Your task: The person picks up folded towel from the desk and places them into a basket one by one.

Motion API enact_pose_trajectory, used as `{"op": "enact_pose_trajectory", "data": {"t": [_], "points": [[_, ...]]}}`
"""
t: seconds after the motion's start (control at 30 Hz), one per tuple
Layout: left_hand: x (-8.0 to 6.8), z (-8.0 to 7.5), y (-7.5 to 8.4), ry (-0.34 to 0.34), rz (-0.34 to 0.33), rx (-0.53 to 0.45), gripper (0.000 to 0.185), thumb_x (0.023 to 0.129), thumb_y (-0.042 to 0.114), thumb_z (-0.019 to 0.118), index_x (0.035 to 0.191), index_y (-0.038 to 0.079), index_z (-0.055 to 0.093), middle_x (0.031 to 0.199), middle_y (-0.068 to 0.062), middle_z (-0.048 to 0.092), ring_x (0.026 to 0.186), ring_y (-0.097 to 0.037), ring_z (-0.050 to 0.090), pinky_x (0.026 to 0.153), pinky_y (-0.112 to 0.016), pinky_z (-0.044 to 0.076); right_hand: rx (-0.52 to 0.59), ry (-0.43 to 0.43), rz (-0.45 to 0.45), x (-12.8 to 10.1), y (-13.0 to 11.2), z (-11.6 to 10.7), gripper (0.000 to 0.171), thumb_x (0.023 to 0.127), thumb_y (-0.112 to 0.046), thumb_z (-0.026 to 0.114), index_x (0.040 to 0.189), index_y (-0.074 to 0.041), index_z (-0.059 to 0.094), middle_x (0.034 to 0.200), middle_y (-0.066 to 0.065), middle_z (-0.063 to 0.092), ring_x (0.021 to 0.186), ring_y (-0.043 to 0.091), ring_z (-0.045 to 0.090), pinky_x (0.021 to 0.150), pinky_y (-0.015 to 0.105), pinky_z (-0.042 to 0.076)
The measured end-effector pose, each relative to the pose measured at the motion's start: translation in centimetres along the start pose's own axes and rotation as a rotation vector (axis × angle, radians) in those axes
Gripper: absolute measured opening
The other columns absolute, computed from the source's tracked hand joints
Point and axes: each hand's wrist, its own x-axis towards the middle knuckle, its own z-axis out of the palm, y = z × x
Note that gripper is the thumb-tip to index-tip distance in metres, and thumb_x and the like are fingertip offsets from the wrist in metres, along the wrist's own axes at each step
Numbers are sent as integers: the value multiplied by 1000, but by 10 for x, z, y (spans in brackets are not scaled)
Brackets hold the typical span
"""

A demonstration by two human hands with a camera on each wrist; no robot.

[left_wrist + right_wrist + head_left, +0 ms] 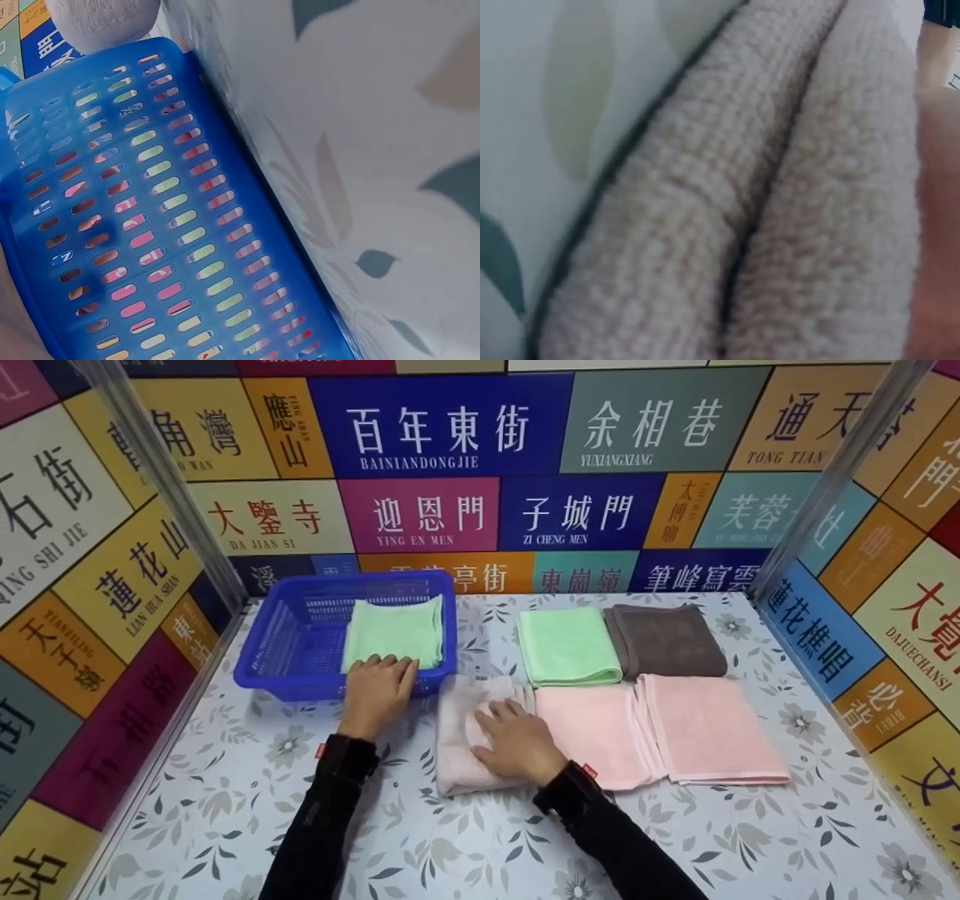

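A blue slotted basket (300, 607) sits at the back left of the table with a folded green towel (394, 631) inside. My left hand (377, 690) lies over the basket's front rim with fingers fairly straight, fingertips at the green towel's near edge. In the left wrist view the basket wall (150, 225) fills the frame. My right hand (517, 739) rests flat on a folded pale beige towel (457, 735) in front of the basket. In the right wrist view that towel's folded edge (727, 225) shows close up.
To the right lie a green towel (566, 645), a grey-brown towel (666, 639) and two pink towels (596, 727) (709, 727). Colourful sign-printed walls (450, 472) enclose the floral-patterned table (225, 810) on three sides.
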Motion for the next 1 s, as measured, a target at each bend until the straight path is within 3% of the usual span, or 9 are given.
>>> {"op": "enact_pose_trajectory", "data": {"t": [0.17,0.3,0.43,0.5,0.57,0.63,0.8,0.9,1.0], "points": [[2,1,2,-20,1,-17,49,110,42,39,118,12,77,109,-11,77,100,-35,69,88,-52,53,-3,-19,10,0,5,-2,67,101,-56,54,156,-18,47,160,13,46,147,37,41,107,60,48],[5,-4,1,23,20,-75,40,109,39,46,116,13,76,109,-9,75,101,-34,67,90,-51,51,62,15,-10,5,11,-8,64,99,-51,61,153,-18,52,156,12,50,143,35,46,104,59,50],[0,-19,7,119,130,-151,20,102,31,65,101,12,72,96,-6,69,89,-27,64,82,-45,52,138,76,-24,6,20,-12,63,91,-40,75,145,-11,60,143,17,56,133,38,52,104,55,51],[-4,-28,15,119,166,-181,19,97,30,72,90,12,68,85,-3,66,77,-23,62,72,-42,52,163,93,8,5,26,-13,67,86,-38,80,143,-8,61,138,19,56,126,39,53,104,52,51],[-8,-37,25,49,143,-198,26,94,33,76,83,12,65,75,-1,65,66,-20,61,62,-40,51,195,102,59,4,30,-15,71,83,-38,83,143,-6,61,136,21,54,120,42,54,102,53,51],[-13,-40,36,-92,62,-211,32,93,39,77,85,11,65,71,-2,65,61,-22,61,58,-41,51,226,89,113,4,33,-17,77,81,-39,84,145,-5,57,140,26,51,120,46,56,102,55,51],[-24,-27,53,-462,-118,-200,66,92,50,74,132,1,56,94,-21,72,84,-40,71,76,-53,59,269,21,172,4,35,-17,90,81,-42,84,154,-4,47,149,37,42,118,52,61,102,58,52],[-28,-15,56,-558,-140,-299,88,89,49,76,153,3,37,114,-29,70,103,-45,70,89,-56,58,296,16,169,6,36,-14,90,81,-40,86,154,-7,47,148,38,43,116,51,62,100,58,53],[-29,-6,58,-588,-138,-469,91,86,40,81,154,7,30,121,-31,68,109,-44,68,95,-55,56,340,21,171,8,37,-11,89,80,-37,88,154,-10,48,153,39,39,125,53,58,106,59,49]]}}
